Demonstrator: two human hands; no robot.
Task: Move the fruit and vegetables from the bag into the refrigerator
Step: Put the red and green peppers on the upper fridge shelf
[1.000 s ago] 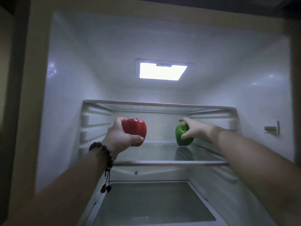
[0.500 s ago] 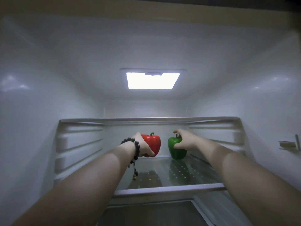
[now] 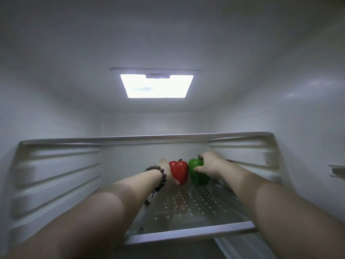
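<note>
A red bell pepper (image 3: 179, 171) and a green bell pepper (image 3: 198, 174) stand upright side by side at the back of the refrigerator's glass shelf (image 3: 190, 234), nearly touching. My left hand (image 3: 166, 170), with a bead bracelet on the wrist, grips the red pepper from its left side. From the right and above, my right hand (image 3: 211, 165) grips the green pepper, thumb on its front. Both peppers appear to rest on the shelf. The bag is out of view.
The refrigerator's white walls (image 3: 56, 174) with moulded rails close in on both sides. Another shelf (image 3: 149, 138) runs just above the peppers. The ceiling light (image 3: 156, 86) is on. A small bracket (image 3: 337, 171) juts from the right wall.
Both hands have reached deeper into the refrigerator and carried the peppers toward the back of the shelf. The peppers have come closer together, and the camera has moved further in.
</note>
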